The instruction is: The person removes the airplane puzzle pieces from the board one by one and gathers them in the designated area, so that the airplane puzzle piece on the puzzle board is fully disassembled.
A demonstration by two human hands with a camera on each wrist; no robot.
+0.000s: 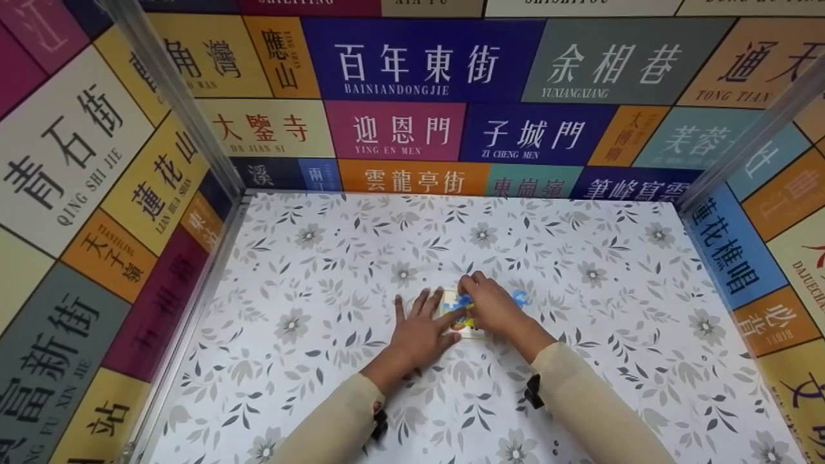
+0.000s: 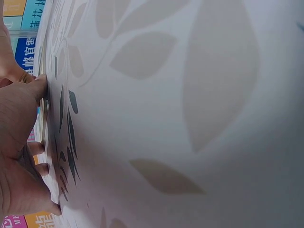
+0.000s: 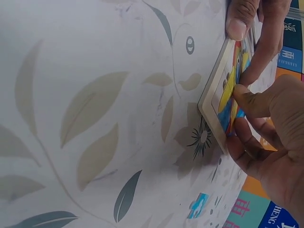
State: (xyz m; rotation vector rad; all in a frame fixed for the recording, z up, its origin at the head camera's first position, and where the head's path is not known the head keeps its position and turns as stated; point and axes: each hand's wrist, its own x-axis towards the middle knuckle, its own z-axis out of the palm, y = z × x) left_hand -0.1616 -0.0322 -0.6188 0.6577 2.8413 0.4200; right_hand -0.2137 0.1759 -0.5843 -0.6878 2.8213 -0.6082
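A small wooden jigsaw puzzle board with a pale frame and blue, yellow and red pieces lies on the patterned tabletop. At its left side my left hand rests with fingers spread; its thumb touches the frame and its index finger presses on the pieces, as the right wrist view shows. My right hand bends over the board's right side, pinching a blue and yellow puzzle piece between thumb and fingers at the board. The hands partly cover the picture. A loose blue puzzle piece lies just right of the right hand.
White tabletop with grey leaves and flowers spreads around the board. Walls of coloured signs with lettering enclose the back and both sides. Metal strips run along the side edges.
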